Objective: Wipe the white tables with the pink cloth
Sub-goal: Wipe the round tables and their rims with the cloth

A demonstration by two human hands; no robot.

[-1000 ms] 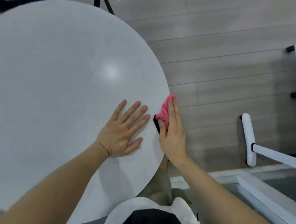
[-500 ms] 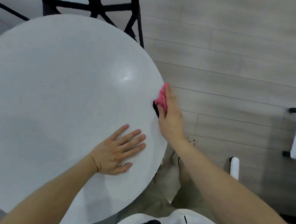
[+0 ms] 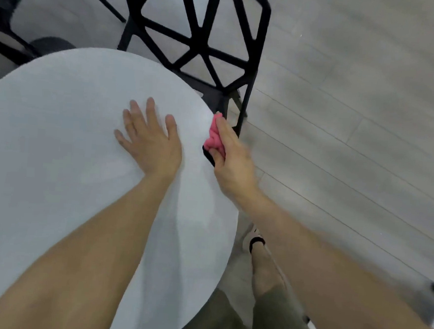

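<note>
In the head view, the right hand [image 3: 232, 163] is pinching the pink cloth [image 3: 214, 137] against the right rim of the white table [image 3: 57, 153] at frame centre, with the cloth lying left of the fingers, lengthwise along the rim. The left hand [image 3: 149, 141] is resting flat beside it, fingers spread, empty.

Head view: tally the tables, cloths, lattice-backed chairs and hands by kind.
White table: 1
Pink cloth: 1
Black lattice chair: 1
Hands: 2, left hand and right hand
Total: 5
</note>
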